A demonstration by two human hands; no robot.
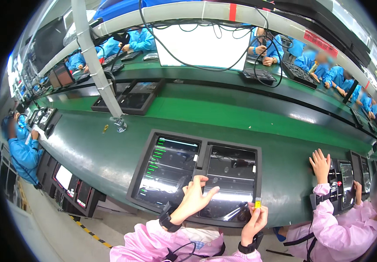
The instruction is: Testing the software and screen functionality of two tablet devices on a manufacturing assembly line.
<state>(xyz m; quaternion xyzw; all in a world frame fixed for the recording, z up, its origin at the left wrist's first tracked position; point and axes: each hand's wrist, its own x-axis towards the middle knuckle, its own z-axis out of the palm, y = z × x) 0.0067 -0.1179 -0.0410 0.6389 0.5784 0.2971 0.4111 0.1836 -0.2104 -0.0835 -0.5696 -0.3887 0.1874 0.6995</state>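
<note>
A dark foam tray lies on the green bench in front of me and holds two tablets side by side. Short green lines show on the dark screen of the left tablet. The right tablet has a black, reflective screen. My left hand hovers over the tray's near middle, fingers apart and holding nothing; whether a fingertip touches the glass is unclear. By the tray's near right corner, my right hand pinches a small yellow piece with a silvery end, which resembles a plug.
To the right, a pink-sleeved person handles another tablet. A metal post rises beyond my tray, with a small yellow item near its foot. Another dark tray lies farther back. People in blue sit across the benches.
</note>
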